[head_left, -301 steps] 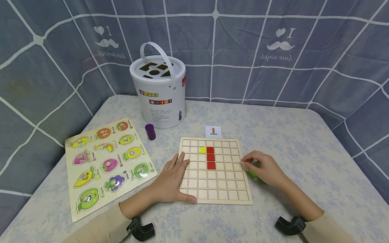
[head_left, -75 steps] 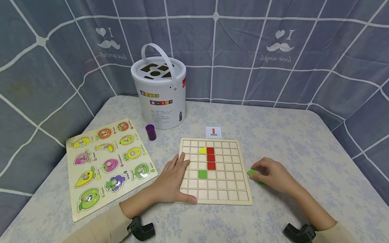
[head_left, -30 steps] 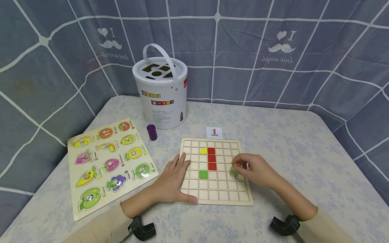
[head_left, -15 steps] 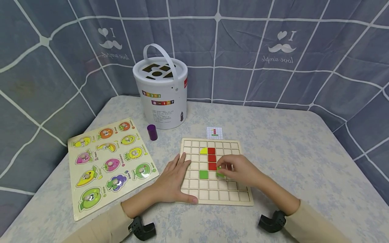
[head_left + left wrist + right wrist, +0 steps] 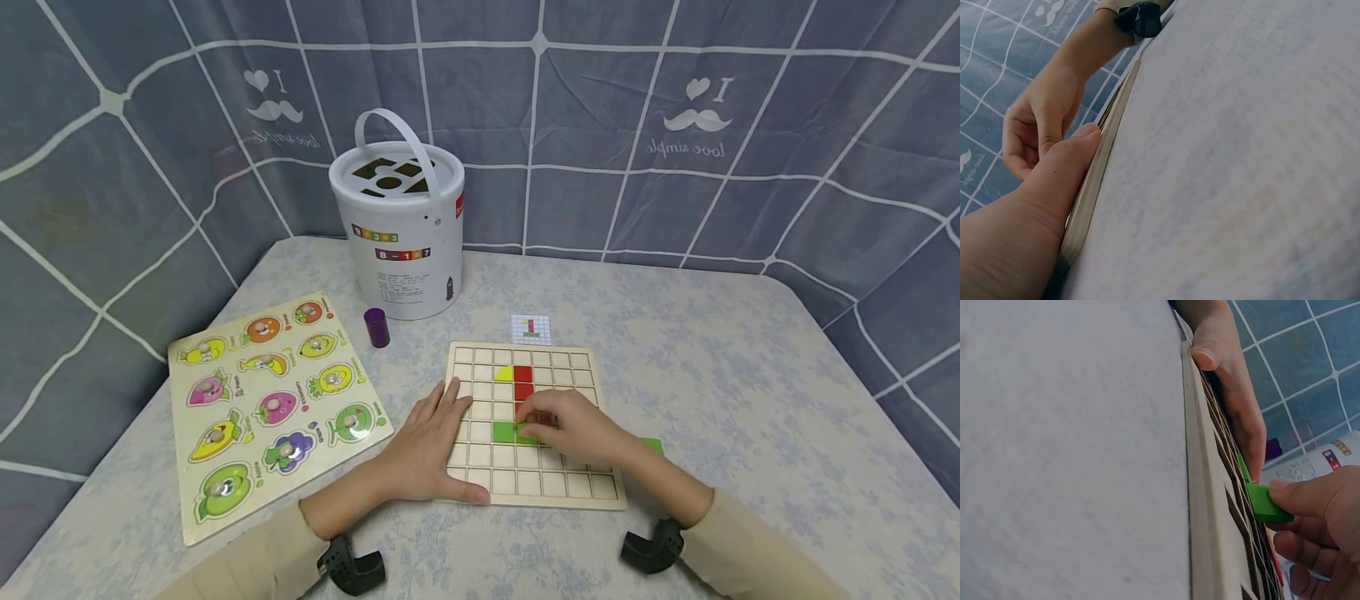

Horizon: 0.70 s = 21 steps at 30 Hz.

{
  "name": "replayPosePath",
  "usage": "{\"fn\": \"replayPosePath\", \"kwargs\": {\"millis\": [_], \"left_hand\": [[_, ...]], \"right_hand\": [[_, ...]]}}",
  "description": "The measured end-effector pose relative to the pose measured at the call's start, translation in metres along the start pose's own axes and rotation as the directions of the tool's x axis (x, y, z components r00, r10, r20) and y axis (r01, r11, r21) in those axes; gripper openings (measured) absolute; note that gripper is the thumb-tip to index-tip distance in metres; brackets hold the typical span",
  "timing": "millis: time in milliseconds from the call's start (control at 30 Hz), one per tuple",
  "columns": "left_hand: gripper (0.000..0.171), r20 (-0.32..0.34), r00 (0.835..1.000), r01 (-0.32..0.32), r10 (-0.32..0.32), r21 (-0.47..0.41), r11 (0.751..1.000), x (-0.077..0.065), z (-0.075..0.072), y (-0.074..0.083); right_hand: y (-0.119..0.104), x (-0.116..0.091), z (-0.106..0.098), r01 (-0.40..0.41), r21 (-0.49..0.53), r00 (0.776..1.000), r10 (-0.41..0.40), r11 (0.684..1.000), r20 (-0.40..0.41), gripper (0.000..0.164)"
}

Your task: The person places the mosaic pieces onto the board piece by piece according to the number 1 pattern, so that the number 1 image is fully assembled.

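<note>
A wooden grid board [image 5: 532, 492] lies on the table, with my left hand [image 5: 423, 450] resting spread along its left edge. In the left wrist view the left thumb [image 5: 1063, 165] lies along the board's near edge. My right hand [image 5: 570, 427] is over the middle of the grid and pinches a green square block [image 5: 1267, 503] between thumb and fingers. That block is tilted at the board's surface, just right of a green block [image 5: 503, 432] set in a cell. Above it stand a column of red blocks [image 5: 522, 375], the lowest partly hidden by my fingers, and a yellow quarter-round block [image 5: 505, 374].
A small printed pattern card [image 5: 531, 330] lies behind the board. Another green piece [image 5: 652, 445] is on the table, partly behind my right forearm. A white lidded bucket [image 5: 401, 275], a purple cylinder [image 5: 377, 328] and a fruit puzzle board [image 5: 240, 450] stand or lie to the left.
A green block has been set on the grid since the earliest frame. My right hand has brought another from the table at right, moving left to beside it. The left hand stays put.
</note>
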State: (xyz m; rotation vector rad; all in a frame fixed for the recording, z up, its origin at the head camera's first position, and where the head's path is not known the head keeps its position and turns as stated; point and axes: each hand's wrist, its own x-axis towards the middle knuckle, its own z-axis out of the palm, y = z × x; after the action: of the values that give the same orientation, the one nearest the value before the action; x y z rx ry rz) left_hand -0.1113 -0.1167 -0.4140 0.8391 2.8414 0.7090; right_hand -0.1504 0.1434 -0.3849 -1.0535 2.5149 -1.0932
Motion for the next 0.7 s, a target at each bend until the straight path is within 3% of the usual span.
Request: {"fn": "replayPosePath", "kwargs": {"millis": [167, 433, 700], "left_hand": [[0.126, 0.004, 1.0, 0.003, -0.003, 0.002, 1.0, 0.0003, -0.0007, 0.0004], [0.126, 0.004, 1.0, 0.006, -0.006, 0.001, 1.0, 0.0002, -0.0014, 0.001], [0.126, 0.0, 1.0, 0.003, -0.003, -0.001, 1.0, 0.0, -0.0012, 0.0016]], "right_hand": [[0.001, -0.0009, 0.0016, -0.003, -0.01, 1.0, 0.003, 1.0, -0.014, 0.009], [0.0055, -0.0034, 0.0029, 0.061, -0.138, 0.996, -0.069, 0.989, -0.051, 0.013], [0.008, -0.0046, 0.005, 0.06, -0.162, 0.996, -0.07, 0.985, -0.06, 0.012]]}}
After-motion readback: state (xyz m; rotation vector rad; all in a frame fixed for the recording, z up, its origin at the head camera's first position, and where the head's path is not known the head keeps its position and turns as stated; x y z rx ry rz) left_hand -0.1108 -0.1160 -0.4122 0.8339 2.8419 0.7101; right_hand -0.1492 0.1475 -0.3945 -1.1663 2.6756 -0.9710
